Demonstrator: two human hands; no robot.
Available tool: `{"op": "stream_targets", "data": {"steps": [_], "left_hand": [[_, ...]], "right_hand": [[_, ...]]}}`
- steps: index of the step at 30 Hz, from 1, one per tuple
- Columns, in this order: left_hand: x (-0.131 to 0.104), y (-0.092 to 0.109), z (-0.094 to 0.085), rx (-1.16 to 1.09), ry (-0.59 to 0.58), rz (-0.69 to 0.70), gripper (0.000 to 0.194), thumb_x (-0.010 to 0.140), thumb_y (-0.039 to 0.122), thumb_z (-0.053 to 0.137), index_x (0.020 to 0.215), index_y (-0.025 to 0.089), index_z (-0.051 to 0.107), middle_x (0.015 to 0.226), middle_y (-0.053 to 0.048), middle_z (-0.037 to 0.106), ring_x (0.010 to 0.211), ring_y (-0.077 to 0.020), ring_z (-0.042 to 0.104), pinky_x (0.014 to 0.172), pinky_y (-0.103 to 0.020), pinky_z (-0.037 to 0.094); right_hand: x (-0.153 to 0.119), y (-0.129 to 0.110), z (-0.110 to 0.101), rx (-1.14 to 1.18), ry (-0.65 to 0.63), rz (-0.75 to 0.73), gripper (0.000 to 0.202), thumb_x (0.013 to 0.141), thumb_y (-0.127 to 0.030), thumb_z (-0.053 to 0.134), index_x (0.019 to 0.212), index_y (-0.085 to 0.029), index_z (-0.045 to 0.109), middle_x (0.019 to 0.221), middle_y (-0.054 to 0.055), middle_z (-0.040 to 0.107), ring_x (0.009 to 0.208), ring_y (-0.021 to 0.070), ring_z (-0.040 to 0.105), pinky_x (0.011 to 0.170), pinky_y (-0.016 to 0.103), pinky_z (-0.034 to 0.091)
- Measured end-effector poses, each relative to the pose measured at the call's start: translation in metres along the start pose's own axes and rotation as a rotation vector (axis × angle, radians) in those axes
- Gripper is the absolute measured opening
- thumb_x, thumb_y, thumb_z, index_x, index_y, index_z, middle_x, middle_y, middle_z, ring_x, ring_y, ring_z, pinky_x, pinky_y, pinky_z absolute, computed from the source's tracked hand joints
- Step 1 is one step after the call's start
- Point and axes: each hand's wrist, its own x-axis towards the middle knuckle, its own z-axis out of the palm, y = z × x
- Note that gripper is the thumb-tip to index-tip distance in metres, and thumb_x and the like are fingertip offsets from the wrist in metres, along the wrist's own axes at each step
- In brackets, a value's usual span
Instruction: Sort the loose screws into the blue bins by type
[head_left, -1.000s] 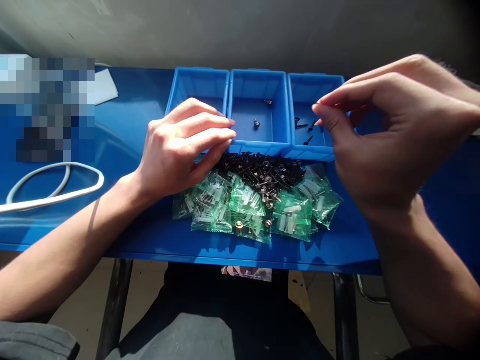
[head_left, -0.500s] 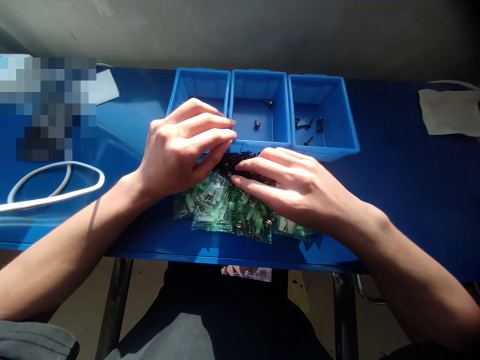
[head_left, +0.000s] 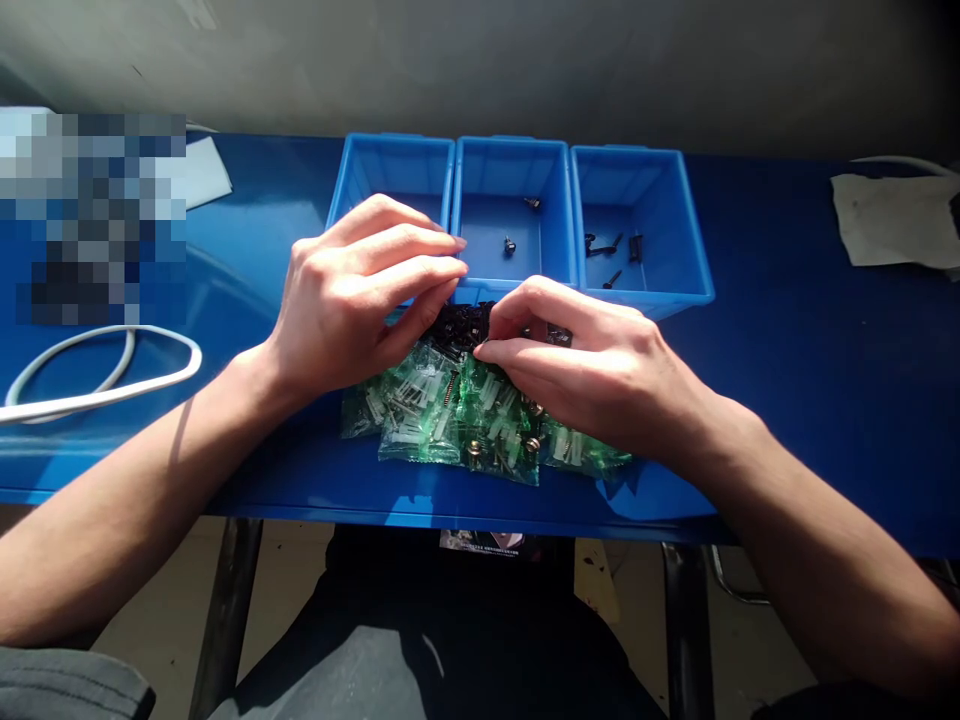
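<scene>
My right hand (head_left: 592, 365) pinches thumb and forefinger together over a pile of black screws (head_left: 457, 325). Something small and dark shows at those fingertips, too small to name. My left hand (head_left: 367, 285) stays at the pile's left side, fingers stretched out near the front of the middle blue bin (head_left: 517, 290), with nothing visible in them. Under and before the pile lie clear green-tinted bags (head_left: 420, 405) of white plastic plugs and screws. A few black parts (head_left: 510, 246) are in the middle bin. Several black screws (head_left: 613, 280) lie in the right bin (head_left: 697, 230).
The left bin (head_left: 397, 140) is partly hidden by my left hand. A white cable (head_left: 105, 400) loops over the blue table (head_left: 787, 400) on the left. Pale sheets lie at the far left and far right (head_left: 892, 220). A grey wall rises behind.
My right hand's fingers have drawn from a loose reach over the black screws into a pinch. The left hand keeps about the same pose. The view has shifted slightly.
</scene>
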Motion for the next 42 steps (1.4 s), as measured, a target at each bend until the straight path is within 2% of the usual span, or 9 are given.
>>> {"op": "stream_targets", "data": {"steps": [5, 9, 16, 24, 28, 31, 35, 39, 42], "left_hand": [[0.0, 0.0, 0.0, 0.006, 0.0, 0.009, 0.021, 0.111, 0.021, 0.07, 0.126, 0.031, 0.079, 0.132, -0.004, 0.085, 0.124, -0.0311, 0.082, 0.096, -0.052, 0.073], [0.001, 0.0, 0.001, 0.005, 0.004, 0.017, 0.021, 0.11, 0.02, 0.071, 0.126, 0.031, 0.078, 0.132, -0.003, 0.085, 0.123, -0.0308, 0.082, 0.096, -0.052, 0.073], [0.0, 0.0, 0.0, -0.001, 0.0, 0.018, 0.025, 0.109, 0.017, 0.07, 0.128, 0.03, 0.078, 0.133, -0.003, 0.085, 0.125, -0.0311, 0.081, 0.097, -0.052, 0.073], [0.0, 0.001, 0.0, -0.01, 0.004, 0.021, 0.025, 0.109, 0.015, 0.07, 0.128, 0.028, 0.078, 0.133, -0.005, 0.084, 0.124, -0.0321, 0.081, 0.098, -0.053, 0.073], [-0.001, 0.0, 0.001, -0.003, -0.005, 0.006, 0.026, 0.11, 0.016, 0.07, 0.13, 0.031, 0.077, 0.134, -0.003, 0.084, 0.125, -0.0308, 0.08, 0.098, -0.053, 0.073], [-0.001, -0.001, 0.001, 0.002, -0.009, 0.004, 0.026, 0.11, 0.017, 0.069, 0.131, 0.033, 0.077, 0.134, -0.002, 0.084, 0.125, -0.03, 0.081, 0.098, -0.052, 0.073], [-0.001, 0.0, 0.001, -0.001, -0.012, -0.001, 0.027, 0.11, 0.019, 0.07, 0.13, 0.035, 0.078, 0.134, -0.001, 0.084, 0.126, -0.03, 0.081, 0.098, -0.053, 0.073], [0.0, 0.001, 0.0, 0.001, -0.017, -0.022, 0.026, 0.111, 0.02, 0.068, 0.131, 0.035, 0.078, 0.135, -0.001, 0.084, 0.126, -0.0301, 0.08, 0.099, -0.054, 0.073], [-0.001, 0.001, 0.001, -0.009, -0.012, -0.028, 0.026, 0.112, 0.022, 0.068, 0.13, 0.037, 0.079, 0.134, 0.0, 0.084, 0.127, -0.0296, 0.08, 0.1, -0.054, 0.073]], "right_hand": [[-0.002, 0.002, -0.001, 0.004, 0.02, -0.087, 0.022, 0.113, -0.008, 0.061, 0.116, -0.02, 0.079, 0.121, 0.009, 0.083, 0.107, 0.0212, 0.078, 0.094, 0.039, 0.072], [-0.002, 0.004, -0.004, 0.02, -0.016, -0.086, 0.022, 0.109, -0.005, 0.065, 0.117, -0.02, 0.079, 0.115, 0.008, 0.084, 0.104, 0.0225, 0.077, 0.093, 0.042, 0.07], [0.0, 0.001, -0.015, 0.1, 0.101, 0.044, 0.018, 0.111, -0.01, 0.069, 0.117, -0.02, 0.082, 0.114, 0.004, 0.085, 0.1, 0.016, 0.082, 0.084, 0.032, 0.068], [-0.001, 0.005, -0.018, 0.086, 0.161, 0.068, 0.014, 0.11, -0.012, 0.072, 0.109, -0.021, 0.082, 0.107, 0.002, 0.089, 0.095, 0.0177, 0.086, 0.083, 0.034, 0.069], [0.001, 0.009, -0.022, 0.005, 0.385, 0.258, 0.011, 0.107, -0.016, 0.076, 0.102, -0.022, 0.084, 0.1, 0.004, 0.086, 0.087, 0.0192, 0.079, 0.074, 0.037, 0.063], [-0.001, 0.019, -0.026, -0.193, 0.503, 0.443, 0.011, 0.105, -0.018, 0.078, 0.111, -0.019, 0.087, 0.106, 0.011, 0.085, 0.092, 0.0258, 0.08, 0.069, 0.039, 0.061], [-0.007, 0.028, -0.031, -0.389, 0.401, 0.323, 0.021, 0.109, -0.022, 0.07, 0.123, -0.018, 0.086, 0.123, 0.017, 0.084, 0.117, 0.038, 0.08, 0.094, 0.055, 0.068], [-0.006, 0.02, -0.027, -0.1, 0.114, -0.058, 0.021, 0.109, -0.012, 0.07, 0.124, -0.021, 0.082, 0.113, 0.01, 0.086, 0.096, 0.0242, 0.078, 0.084, 0.043, 0.068], [-0.002, 0.013, -0.017, -0.083, -0.101, -0.152, 0.023, 0.112, -0.013, 0.063, 0.12, -0.026, 0.08, 0.116, 0.005, 0.086, 0.098, 0.0216, 0.076, 0.084, 0.04, 0.067]]}}
